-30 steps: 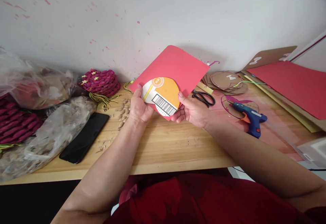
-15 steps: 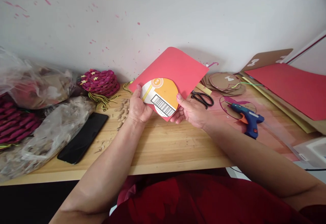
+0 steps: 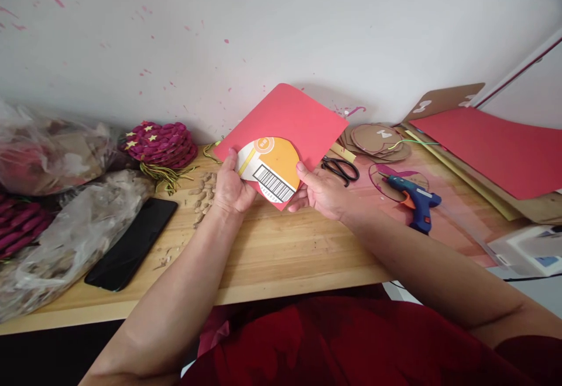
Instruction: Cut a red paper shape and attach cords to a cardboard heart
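A sheet of red paper (image 3: 285,110) is held up above the table, tilted, with a round cardboard disc (image 3: 285,154) lying against its near corner. The disc is orange and white and bears a printed barcode. On the left side, my left hand (image 3: 235,187) pinches the disc and paper together, thumb on top. At the opposite edge my right hand (image 3: 320,190) grips both, its thumb on the disc's rim and its fingers beneath. Black-handled scissors (image 3: 340,169) lie behind my right hand. Peanuts (image 3: 204,195) are scattered beside my left wrist.
A blue glue gun (image 3: 415,198) lies on the right near stacked cardboard discs (image 3: 373,140). More red paper (image 3: 492,149) rests at far right. On the left are a phone (image 3: 132,245), a plastic bag (image 3: 92,239) and magenta braided pieces (image 3: 162,143) with yellow stars.
The view has turned slightly to the right, so things sit further left in the picture. Both hands keep the same grip on the disc and red paper.
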Demonstrator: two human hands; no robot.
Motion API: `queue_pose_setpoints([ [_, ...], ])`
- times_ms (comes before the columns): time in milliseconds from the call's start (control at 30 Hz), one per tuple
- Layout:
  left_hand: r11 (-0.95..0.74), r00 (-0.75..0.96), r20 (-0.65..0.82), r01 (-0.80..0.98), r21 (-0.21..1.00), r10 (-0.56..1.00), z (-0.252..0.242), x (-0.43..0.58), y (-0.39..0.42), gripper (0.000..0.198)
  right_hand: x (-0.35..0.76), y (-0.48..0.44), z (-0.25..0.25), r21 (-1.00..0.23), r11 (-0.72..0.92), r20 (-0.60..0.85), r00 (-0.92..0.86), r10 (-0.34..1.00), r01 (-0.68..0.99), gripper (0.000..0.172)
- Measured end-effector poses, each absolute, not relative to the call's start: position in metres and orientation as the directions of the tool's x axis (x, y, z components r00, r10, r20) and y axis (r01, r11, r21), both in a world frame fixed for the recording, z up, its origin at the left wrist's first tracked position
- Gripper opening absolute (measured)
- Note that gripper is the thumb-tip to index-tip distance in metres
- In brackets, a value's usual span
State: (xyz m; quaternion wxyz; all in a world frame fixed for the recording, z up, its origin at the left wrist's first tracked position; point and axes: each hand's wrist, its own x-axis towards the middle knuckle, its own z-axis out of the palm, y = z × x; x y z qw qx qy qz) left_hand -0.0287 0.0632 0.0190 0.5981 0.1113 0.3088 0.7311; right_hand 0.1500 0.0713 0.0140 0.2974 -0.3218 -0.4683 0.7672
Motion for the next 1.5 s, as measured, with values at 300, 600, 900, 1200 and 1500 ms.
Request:
queue_pose_setpoints([
  [300,-0.084,-0.246,-0.185,-0.786,0.612,0.952,0.014,-0.031,0.066,0.038,0.151,0.071,0.009,-0.952,-0.271,-0.138,-0.595,0.792,-0.140,0.045],
  [600,-0.068,-0.226,-0.165,-0.759,0.647,0.960,0.011,-0.031,0.066,0.040,0.149,0.069,0.014,-0.968,-0.233,-0.153,-0.515,0.843,-0.094,0.028],
  [900,-0.041,-0.176,-0.144,-0.758,0.651,0.974,0.009,-0.032,0.066,0.046,0.150,0.072,0.010,-0.968,-0.238,-0.167,-0.507,0.845,-0.078,0.025],
  [1200,-0.044,-0.169,-0.131,-0.758,0.651,0.977,0.006,-0.033,0.068,0.046,0.149,0.070,0.015,-0.964,-0.257,-0.188,-0.509,0.840,-0.069,0.024],
  [1500,-0.075,-0.140,-0.036,-0.711,0.699,0.989,0.013,-0.029,0.061,0.043,0.153,0.077,0.012,-0.985,-0.148,-0.095,-0.442,0.892,-0.088,0.026],
])
